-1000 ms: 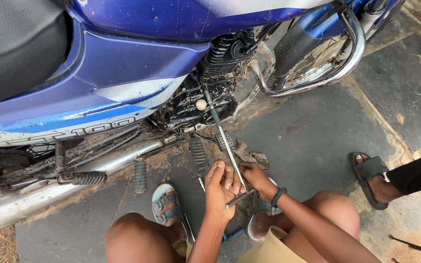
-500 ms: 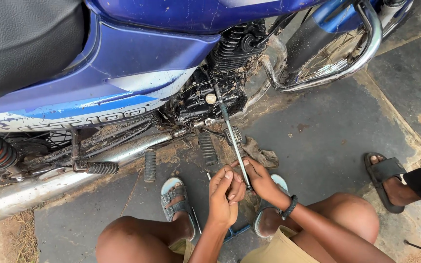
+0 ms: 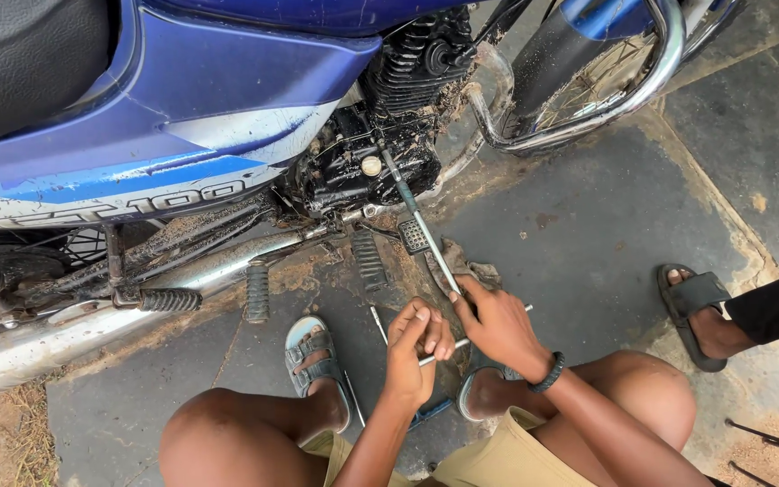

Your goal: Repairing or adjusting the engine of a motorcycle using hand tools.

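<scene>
Since the earlier frame both hands have slid a little down the long metal wrench [image 3: 421,230], gathering at its cross handle, and the view has drifted so the motorcycle [image 3: 182,117] sits slightly further right. At far left lie the black seat [image 3: 20,63], the blue side panel and a chrome exhaust pipe [image 3: 56,338] running low along the ground. Moving right, two ribbed footpegs [image 3: 257,290] hang over the dark paved floor [image 3: 606,225]. Below them a person squats in grey sandals [image 3: 313,347], bare knees in the foreground. The left hand [image 3: 415,347] is curled shut around the thin cross handle [image 3: 462,341] of the wrench, fingers wrapped tight. Just beside it, touching the same tool, the right hand [image 3: 498,325] is closed around the shaft where it meets the handle; a black wristband [image 3: 547,372] circles that wrist. The wrench slants up and left from the hands, its far end planted on the greasy black engine [image 3: 362,171], close to a small pale round cap. A dirty rag [image 3: 466,269] lies on the floor under the shaft. Further right curves a chrome crash bar [image 3: 606,108] before the front wheel. At far right is another person's foot in a dark sandal [image 3: 696,302].
</scene>
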